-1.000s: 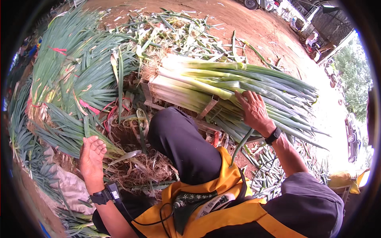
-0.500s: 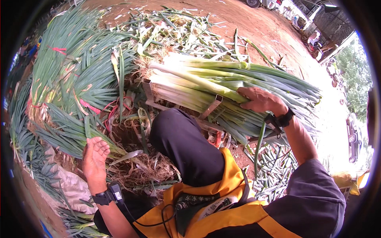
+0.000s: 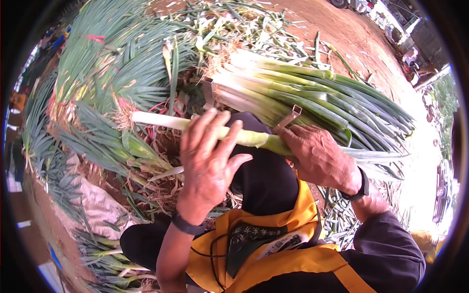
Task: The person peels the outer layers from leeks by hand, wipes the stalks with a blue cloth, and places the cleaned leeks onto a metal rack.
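Note:
In front of my raised knee, my right hand [image 3: 320, 154] grips one long green onion [image 3: 159, 119] around its green part. Its white shank and bushy roots point left, while the leaves trail off to the right. Across the middle of the stalk lies my left hand [image 3: 207, 158], fingers spread and thumb apart, not closed around it; whether the fingertips touch it I cannot tell. Just beyond, a pile of cleaned green onions [image 3: 298, 93] rests on a metal frame [image 3: 291, 117], roots to the left.
Bundles of green onions [image 3: 127, 63] with red ties lie at the left. Peeled leaves [image 3: 239, 27] litter the ground behind the pile, with more cut scraps [image 3: 337, 215] at lower right. A pale sack [image 3: 100, 205] and more onions [image 3: 115, 263] lie at lower left.
My right hand has come off the pile toward my knee with one green onion in it. My left hand has moved right from the bundles to this stalk, its fingers opening. The view has shifted.

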A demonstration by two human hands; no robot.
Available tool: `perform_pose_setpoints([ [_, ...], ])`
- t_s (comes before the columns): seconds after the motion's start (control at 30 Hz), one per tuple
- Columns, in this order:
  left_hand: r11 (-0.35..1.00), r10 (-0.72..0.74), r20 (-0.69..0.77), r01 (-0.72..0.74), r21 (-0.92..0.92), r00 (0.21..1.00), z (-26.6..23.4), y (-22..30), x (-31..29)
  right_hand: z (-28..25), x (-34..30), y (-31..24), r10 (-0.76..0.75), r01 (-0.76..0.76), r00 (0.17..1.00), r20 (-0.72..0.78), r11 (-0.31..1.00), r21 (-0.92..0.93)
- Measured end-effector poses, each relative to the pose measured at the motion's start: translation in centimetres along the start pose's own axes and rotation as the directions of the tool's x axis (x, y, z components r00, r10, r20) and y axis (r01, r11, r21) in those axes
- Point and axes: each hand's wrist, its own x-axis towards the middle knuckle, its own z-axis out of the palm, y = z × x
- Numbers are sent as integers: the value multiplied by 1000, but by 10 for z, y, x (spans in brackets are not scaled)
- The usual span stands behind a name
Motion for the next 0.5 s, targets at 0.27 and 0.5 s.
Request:
perform_pose_setpoints([
  [0.27,988,75,-29,-79,-130,997,22,-8,-22,8,-3,-18,-76,73,996,57,996,53],
  [0.5,971,-36,-116,7,-240,993,16,-15,-21,8,-3,-23,-65,54,987,147,995,79],
])
